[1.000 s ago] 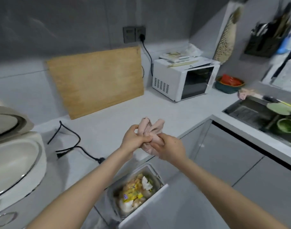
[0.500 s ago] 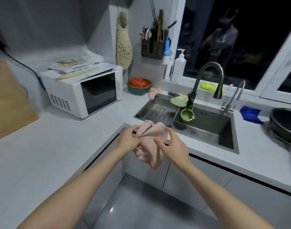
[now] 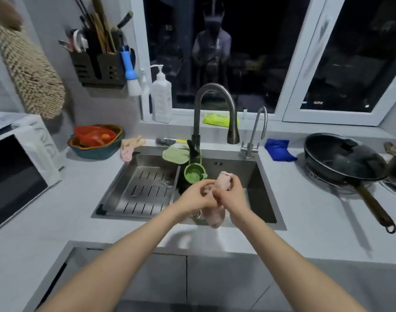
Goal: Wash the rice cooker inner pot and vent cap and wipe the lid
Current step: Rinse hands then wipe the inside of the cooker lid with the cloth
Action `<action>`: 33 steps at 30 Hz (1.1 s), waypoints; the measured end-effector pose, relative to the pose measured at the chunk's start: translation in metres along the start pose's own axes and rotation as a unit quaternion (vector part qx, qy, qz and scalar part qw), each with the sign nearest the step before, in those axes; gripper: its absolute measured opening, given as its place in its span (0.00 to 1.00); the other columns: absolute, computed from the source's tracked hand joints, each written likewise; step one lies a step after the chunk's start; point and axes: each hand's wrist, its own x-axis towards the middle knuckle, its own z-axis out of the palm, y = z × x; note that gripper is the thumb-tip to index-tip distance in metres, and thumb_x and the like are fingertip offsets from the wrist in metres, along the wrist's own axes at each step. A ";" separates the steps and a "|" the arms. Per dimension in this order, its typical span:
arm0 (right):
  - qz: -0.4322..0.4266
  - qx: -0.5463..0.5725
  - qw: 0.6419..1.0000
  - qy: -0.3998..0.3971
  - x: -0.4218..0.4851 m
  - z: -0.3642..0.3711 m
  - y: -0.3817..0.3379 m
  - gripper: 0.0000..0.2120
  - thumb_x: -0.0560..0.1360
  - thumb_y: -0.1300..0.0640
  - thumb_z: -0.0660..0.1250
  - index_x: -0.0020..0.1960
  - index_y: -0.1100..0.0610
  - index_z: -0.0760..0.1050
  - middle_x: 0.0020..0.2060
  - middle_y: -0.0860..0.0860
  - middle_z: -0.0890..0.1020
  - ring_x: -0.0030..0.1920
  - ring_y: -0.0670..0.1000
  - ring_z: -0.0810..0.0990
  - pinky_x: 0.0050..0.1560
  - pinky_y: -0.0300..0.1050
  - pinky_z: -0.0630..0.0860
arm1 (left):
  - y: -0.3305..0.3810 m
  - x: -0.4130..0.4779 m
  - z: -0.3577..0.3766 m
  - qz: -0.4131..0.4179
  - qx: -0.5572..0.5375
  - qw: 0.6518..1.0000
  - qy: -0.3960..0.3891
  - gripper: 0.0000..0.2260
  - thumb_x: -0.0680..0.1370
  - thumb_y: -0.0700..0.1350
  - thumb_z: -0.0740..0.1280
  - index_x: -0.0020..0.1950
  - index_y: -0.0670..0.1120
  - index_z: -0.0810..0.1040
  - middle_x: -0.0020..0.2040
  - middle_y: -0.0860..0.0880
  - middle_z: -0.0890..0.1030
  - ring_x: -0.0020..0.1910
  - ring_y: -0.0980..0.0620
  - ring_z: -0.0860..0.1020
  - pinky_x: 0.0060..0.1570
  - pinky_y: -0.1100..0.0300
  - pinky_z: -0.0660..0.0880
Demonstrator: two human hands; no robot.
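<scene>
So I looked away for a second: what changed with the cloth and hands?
The person turned toward the sink; the left hand and right hand carried the pink cloth along and now hold it over the basin. Both hands kept gripping it throughout.

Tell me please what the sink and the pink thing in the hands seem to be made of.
Sink: probably stainless steel, brushed grey, with dull reflections. Pink cloth, gripped by left hand and right hand: soft fabric, perhaps microfibre; it bunches and hangs limp.
</scene>
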 end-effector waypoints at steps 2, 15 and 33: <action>0.012 0.002 0.999 0.030 0.041 0.000 0.000 0.23 0.71 0.64 0.67 0.63 0.51 0.68 0.53 0.52 0.79 0.51 0.52 0.79 0.55 0.54 0.78 | 0.001 0.050 -0.015 -0.030 -0.033 0.998 -0.046 0.22 0.71 0.35 0.71 0.62 0.46 0.74 0.47 0.51 0.79 0.46 0.55 0.77 0.45 0.71 0.73; 0.106 0.072 0.987 0.099 0.225 -0.017 0.015 0.22 0.72 0.74 0.60 0.57 0.51 0.70 0.46 0.50 0.80 0.47 0.48 0.80 0.47 0.46 0.81 | -0.024 0.316 -0.099 -0.311 -0.226 0.919 0.084 0.33 0.69 0.70 0.62 0.51 0.40 0.76 0.46 0.47 0.82 0.40 0.52 0.78 0.35 0.60 0.70; 0.183 0.122 0.973 0.077 0.297 -0.019 0.044 0.26 0.72 0.75 0.56 0.64 0.54 0.70 0.45 0.50 0.79 0.42 0.50 0.78 0.27 0.38 0.74 | -0.067 0.384 -0.087 -0.353 -0.306 0.870 0.159 0.31 0.80 0.55 0.43 0.57 0.29 0.71 0.19 0.44 0.69 0.10 0.56 0.63 0.13 0.71 0.59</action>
